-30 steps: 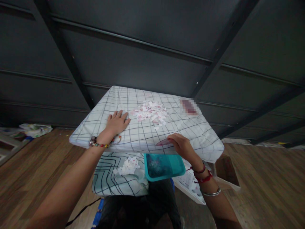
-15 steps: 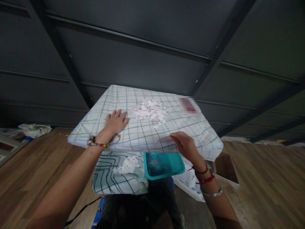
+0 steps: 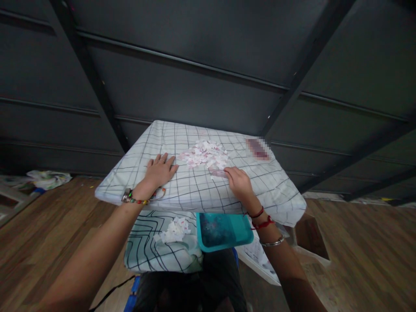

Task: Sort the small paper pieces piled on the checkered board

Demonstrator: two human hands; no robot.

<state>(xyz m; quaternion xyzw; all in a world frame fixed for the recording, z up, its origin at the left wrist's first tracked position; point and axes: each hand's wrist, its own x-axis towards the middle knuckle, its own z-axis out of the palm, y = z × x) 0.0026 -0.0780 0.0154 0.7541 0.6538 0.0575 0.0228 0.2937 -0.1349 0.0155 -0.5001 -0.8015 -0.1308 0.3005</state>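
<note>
My left hand (image 3: pixel 160 170) lies flat on the checked cloth (image 3: pixel 191 190), fingers spread, just left of a heap of torn white and pinkish paper scraps (image 3: pixel 208 151). My right hand (image 3: pixel 238 182) is closed in a pinch on a thin, see-through pinkish strip (image 3: pixel 217 173). The strip reaches left from the fingertips, at the near edge of the heap. I cannot tell whether it touches the scraps.
Below the near table edge is a teal tray (image 3: pixel 245 234), with a smaller scrap pile (image 3: pixel 177 229) on folded checked fabric (image 3: pixel 143 251) to its left. A blurred dark red patch (image 3: pixel 258 148) is at the back right. Dark wall panels (image 3: pixel 195 82) stand behind.
My right hand has moved forward and slightly left with the strip, from the table's near edge to the heap's near side. My left hand stays flat on the cloth.
</note>
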